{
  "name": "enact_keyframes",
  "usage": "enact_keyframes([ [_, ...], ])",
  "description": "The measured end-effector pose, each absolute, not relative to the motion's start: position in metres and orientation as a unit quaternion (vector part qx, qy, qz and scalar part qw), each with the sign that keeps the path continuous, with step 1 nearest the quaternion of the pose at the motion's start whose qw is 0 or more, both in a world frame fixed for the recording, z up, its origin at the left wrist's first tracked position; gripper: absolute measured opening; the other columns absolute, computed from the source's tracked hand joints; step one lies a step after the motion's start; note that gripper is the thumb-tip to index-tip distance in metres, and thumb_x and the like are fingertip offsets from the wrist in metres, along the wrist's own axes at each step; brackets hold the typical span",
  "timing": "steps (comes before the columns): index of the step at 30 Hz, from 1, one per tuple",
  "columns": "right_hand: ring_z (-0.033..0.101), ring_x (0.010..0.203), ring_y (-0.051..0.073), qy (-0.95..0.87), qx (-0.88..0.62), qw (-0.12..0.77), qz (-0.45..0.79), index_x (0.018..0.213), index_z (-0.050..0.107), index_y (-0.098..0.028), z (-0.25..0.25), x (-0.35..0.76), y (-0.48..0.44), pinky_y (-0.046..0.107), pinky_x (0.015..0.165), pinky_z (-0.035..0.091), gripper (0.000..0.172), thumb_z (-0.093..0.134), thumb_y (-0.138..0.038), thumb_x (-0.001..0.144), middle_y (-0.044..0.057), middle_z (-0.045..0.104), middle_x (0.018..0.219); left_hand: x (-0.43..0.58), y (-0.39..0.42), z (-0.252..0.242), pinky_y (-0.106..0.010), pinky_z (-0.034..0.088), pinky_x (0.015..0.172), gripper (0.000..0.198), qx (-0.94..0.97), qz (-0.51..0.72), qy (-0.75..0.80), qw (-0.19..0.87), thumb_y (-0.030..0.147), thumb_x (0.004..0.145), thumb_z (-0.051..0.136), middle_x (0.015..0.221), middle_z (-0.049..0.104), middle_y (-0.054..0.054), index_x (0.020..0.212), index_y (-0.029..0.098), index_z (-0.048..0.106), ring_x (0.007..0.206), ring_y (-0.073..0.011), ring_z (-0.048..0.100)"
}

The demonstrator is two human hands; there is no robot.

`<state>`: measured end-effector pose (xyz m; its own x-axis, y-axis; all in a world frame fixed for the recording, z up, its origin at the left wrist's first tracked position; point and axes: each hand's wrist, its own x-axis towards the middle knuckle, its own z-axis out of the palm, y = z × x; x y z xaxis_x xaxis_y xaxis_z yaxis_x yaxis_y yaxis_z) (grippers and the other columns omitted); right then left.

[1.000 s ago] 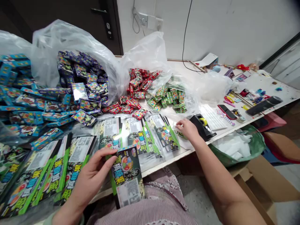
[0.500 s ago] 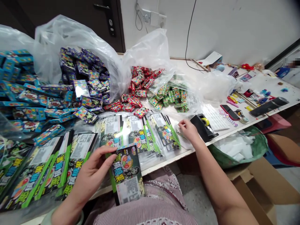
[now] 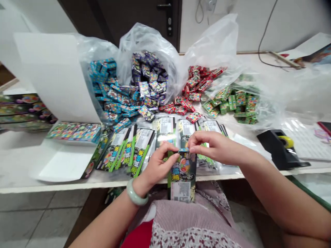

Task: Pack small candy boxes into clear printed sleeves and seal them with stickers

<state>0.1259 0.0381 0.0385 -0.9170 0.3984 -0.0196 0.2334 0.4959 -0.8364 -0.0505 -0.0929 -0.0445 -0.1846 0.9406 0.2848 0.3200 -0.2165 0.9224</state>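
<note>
A black and green printed candy packet (image 3: pixel 182 172) hangs in front of my lap, its lower end against the striped apron. My left hand (image 3: pixel 161 160) pinches its top left corner between thumb and fingers. At the top right corner, my right hand (image 3: pixel 209 146) has thumb and forefinger closed on the upper edge. A thin blue strip shows along that edge between both hands; whether a piece of tape lies there is too small to tell. Behind the hands, more such packets (image 3: pixel 141 151) lie overlapping in rows along the table's front.
Piles of small blue boxes (image 3: pixel 112 103), purple boxes (image 3: pixel 155 84), red boxes (image 3: pixel 193 93) and green boxes (image 3: pixel 240 100) spill from clear bags. At left stands an opened white display carton (image 3: pixel 60 75). A black tape dispenser (image 3: pixel 280 148) sits at right near the table edge (image 3: pixel 64 187).
My right hand has come from beside the tape dispenser to the packet's top edge. The view has swung left, bringing the white carton into sight. My left hand still holds the packet.
</note>
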Motion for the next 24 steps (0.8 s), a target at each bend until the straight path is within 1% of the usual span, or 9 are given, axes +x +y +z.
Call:
enact_keyframes([
  [3, 0.053, 0.059, 0.013, -0.874, -0.181, 0.019, 0.450, 0.071, 0.059, -0.021, 0.032, 0.099, 0.042, 0.025, 0.054, 0.041, 0.017, 0.057, -0.027, 0.087, -0.002, 0.060, 0.065, -0.052, -0.096, -0.042, -0.033, 0.045, 0.079, 0.005, 0.568, 0.535, 0.542, 0.313, 0.022, 0.088, 0.056, 0.087, 0.060, -0.001, 0.093, 0.022, 0.059, 0.083, -0.0154, 0.056],
  [5, 0.049, 0.055, 0.012, -0.877, -0.184, -0.008, 0.443, 0.069, 0.059, -0.021, 0.028, 0.092, 0.047, 0.023, 0.048, 0.037, 0.018, 0.058, -0.028, 0.086, -0.002, 0.057, 0.060, -0.053, -0.096, -0.041, -0.032, 0.045, 0.077, 0.005, 0.562, 0.541, 0.535, 0.325, 0.022, 0.089, 0.055, 0.085, 0.059, -0.001, 0.092, 0.021, 0.059, 0.081, -0.0152, 0.055],
  [8, 0.047, 0.054, 0.012, -0.878, -0.196, -0.023, 0.437, 0.067, 0.058, -0.021, 0.025, 0.088, 0.050, 0.023, 0.047, 0.035, 0.020, 0.058, -0.029, 0.085, -0.002, 0.056, 0.059, -0.054, -0.095, -0.043, -0.033, 0.045, 0.076, 0.010, 0.551, 0.546, 0.533, 0.338, 0.027, 0.092, 0.052, 0.083, 0.058, -0.001, 0.090, 0.021, 0.059, 0.080, -0.0154, 0.054],
  [11, 0.048, 0.054, 0.012, -0.875, -0.204, -0.024, 0.438, 0.066, 0.058, -0.021, 0.025, 0.087, 0.048, 0.024, 0.047, 0.036, 0.020, 0.058, -0.031, 0.085, -0.001, 0.057, 0.059, -0.052, -0.092, -0.047, -0.032, 0.044, 0.075, 0.011, 0.541, 0.552, 0.539, 0.335, 0.032, 0.087, 0.061, 0.083, 0.058, -0.001, 0.090, 0.021, 0.059, 0.080, -0.0159, 0.054],
  [13, 0.048, 0.053, 0.012, -0.868, -0.210, -0.018, 0.450, 0.065, 0.057, -0.022, 0.024, 0.086, 0.047, 0.024, 0.046, 0.036, 0.021, 0.058, -0.031, 0.084, -0.001, 0.057, 0.058, -0.049, -0.092, -0.049, -0.032, 0.043, 0.075, 0.014, 0.530, 0.560, 0.550, 0.322, 0.029, 0.083, 0.067, 0.083, 0.058, 0.000, 0.089, 0.021, 0.058, 0.081, -0.0158, 0.053],
  [16, 0.050, 0.052, 0.012, -0.848, -0.237, -0.007, 0.475, 0.065, 0.056, -0.022, 0.018, 0.085, 0.047, 0.024, 0.046, 0.034, 0.020, 0.061, -0.030, 0.082, -0.001, 0.058, 0.057, -0.046, -0.091, -0.051, -0.031, 0.043, 0.075, 0.012, 0.509, 0.568, 0.571, 0.304, 0.024, 0.083, 0.066, 0.084, 0.056, 0.000, 0.089, 0.020, 0.055, 0.081, -0.0151, 0.053],
  [20, 0.050, 0.055, 0.011, -0.770, -0.272, -0.035, 0.576, 0.070, 0.057, -0.020, 0.005, 0.084, 0.050, 0.023, 0.051, 0.036, 0.024, 0.070, -0.039, 0.075, -0.002, 0.057, 0.062, -0.041, -0.093, -0.053, -0.030, 0.045, 0.077, 0.023, 0.478, 0.594, 0.580, 0.287, 0.022, 0.080, 0.068, 0.089, 0.055, -0.001, 0.096, 0.020, 0.051, 0.084, -0.0148, 0.054],
  [22, 0.051, 0.058, 0.011, -0.692, -0.286, -0.056, 0.661, 0.076, 0.058, -0.019, 0.001, 0.084, 0.049, 0.023, 0.054, 0.038, 0.030, 0.075, -0.042, 0.068, -0.003, 0.057, 0.066, -0.036, -0.098, -0.055, -0.030, 0.047, 0.079, 0.036, 0.458, 0.604, 0.558, 0.336, 0.022, 0.078, 0.070, 0.095, 0.056, -0.002, 0.107, 0.021, 0.049, 0.088, -0.0151, 0.056],
  [24, 0.054, 0.060, 0.012, -0.603, -0.305, -0.089, 0.732, 0.079, 0.059, -0.019, 0.000, 0.086, 0.044, 0.024, 0.057, 0.042, 0.034, 0.077, -0.043, 0.064, -0.002, 0.059, 0.070, -0.032, -0.107, -0.055, -0.030, 0.049, 0.079, 0.043, 0.437, 0.594, 0.524, 0.426, 0.027, 0.078, 0.072, 0.099, 0.058, -0.003, 0.114, 0.020, 0.048, 0.089, -0.0157, 0.058],
])
